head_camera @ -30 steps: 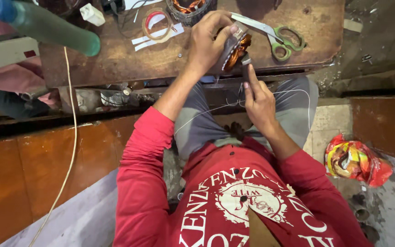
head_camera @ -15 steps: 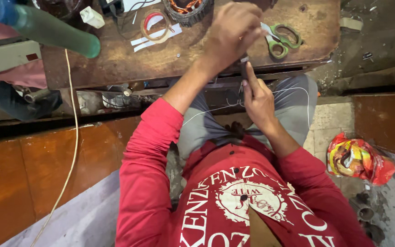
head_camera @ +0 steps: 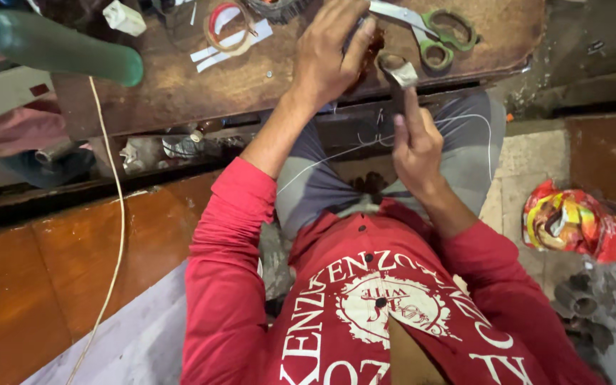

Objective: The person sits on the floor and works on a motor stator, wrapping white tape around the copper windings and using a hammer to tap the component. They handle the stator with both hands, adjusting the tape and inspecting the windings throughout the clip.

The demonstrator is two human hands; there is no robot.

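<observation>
The left hand (head_camera: pixel 329 53) reaches over the wooden tabletop (head_camera: pixel 265 78), fingers curled around one copper-wound coil (head_camera: pixel 368 50) at the near edge. The right hand (head_camera: pixel 415 142) grips one slim dark tool (head_camera: pixel 399 89) upright, its pale tip just beside the coil. One pair of green-handled scissors (head_camera: pixel 436 32), one tape roll (head_camera: pixel 226 25) and one green tube (head_camera: pixel 65 53) lie nearby.
</observation>
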